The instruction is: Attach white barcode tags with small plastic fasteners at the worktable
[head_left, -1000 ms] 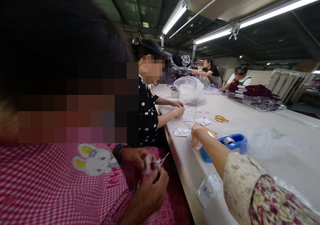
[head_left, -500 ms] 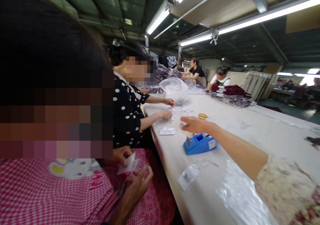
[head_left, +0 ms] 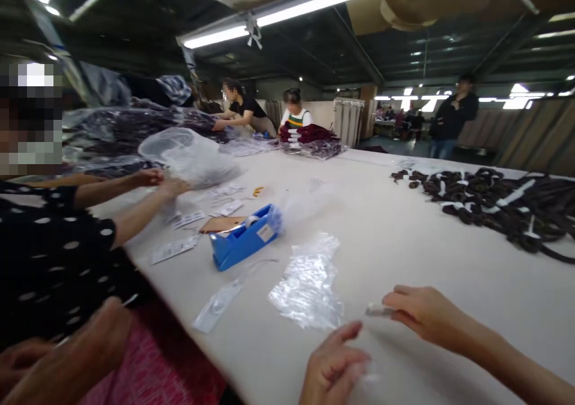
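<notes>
My right hand (head_left: pixel 422 316) hovers low over the white table (head_left: pixel 404 237) at the near edge. It pinches a small strip of clear tape (head_left: pixel 376 310) between thumb and fingers. My left hand (head_left: pixel 335 363) is just left of it and closer to me, with the fingers curled; blur hides whether it holds anything. A crumpled clear plastic bag (head_left: pixel 308 282) lies on the table just beyond both hands. A blue tape dispenser (head_left: pixel 245 237) stands farther back to the left.
A person in a black dotted top (head_left: pixel 58 249) sits at my left, with small flat packets (head_left: pixel 173 249) by their hands. Another person's hands (head_left: pixel 67 357) are at the bottom left. A puffy clear bag (head_left: pixel 188 153), maroon folded garments (head_left: pixel 309 135) and dark cords (head_left: pixel 494 201) lie on the table.
My view has swung to the right. My right hand has drawn back from the tape dispenser towards me with a strip of tape, and my left hand has come into view.
</notes>
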A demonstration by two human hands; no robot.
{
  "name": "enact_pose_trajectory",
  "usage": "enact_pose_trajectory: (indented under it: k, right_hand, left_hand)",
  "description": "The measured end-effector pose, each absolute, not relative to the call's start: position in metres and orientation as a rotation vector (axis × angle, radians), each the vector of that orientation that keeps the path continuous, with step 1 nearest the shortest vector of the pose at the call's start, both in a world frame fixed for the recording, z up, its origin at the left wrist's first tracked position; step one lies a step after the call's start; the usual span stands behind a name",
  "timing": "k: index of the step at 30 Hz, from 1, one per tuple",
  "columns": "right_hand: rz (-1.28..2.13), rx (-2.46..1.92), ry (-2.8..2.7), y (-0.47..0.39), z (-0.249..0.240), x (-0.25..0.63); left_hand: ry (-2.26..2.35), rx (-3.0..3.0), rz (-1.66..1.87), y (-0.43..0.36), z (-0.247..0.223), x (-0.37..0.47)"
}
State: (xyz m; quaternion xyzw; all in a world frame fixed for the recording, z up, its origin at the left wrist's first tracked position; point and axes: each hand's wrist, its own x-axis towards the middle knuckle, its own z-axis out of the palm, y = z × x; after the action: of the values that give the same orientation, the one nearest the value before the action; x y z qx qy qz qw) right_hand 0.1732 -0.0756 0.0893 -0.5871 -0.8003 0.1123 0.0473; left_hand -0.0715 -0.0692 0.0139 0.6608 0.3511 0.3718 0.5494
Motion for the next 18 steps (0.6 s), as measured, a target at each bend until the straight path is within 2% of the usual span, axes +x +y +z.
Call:
enact_pose_trajectory:
  k: [5, 13, 18]
  right_hand:
    - [0.353, -1.753, -2.390, -0.087, 0.055, 0.181]
    - [0.457, -1.620, -2.232, -0.092, 0.043, 0.188]
    - [0.439, -1.603, -2.260, -0.092, 0.040, 0.189]
  left_hand:
    - [0.959, 1.744, 0.834, -0.068, 0.013, -0.046]
    - [1.050, 1.914, 0.702, -0.074, 0.006, -0.012]
    - [1.086, 1.931, 0.795, -0.077, -0.003, -0.012]
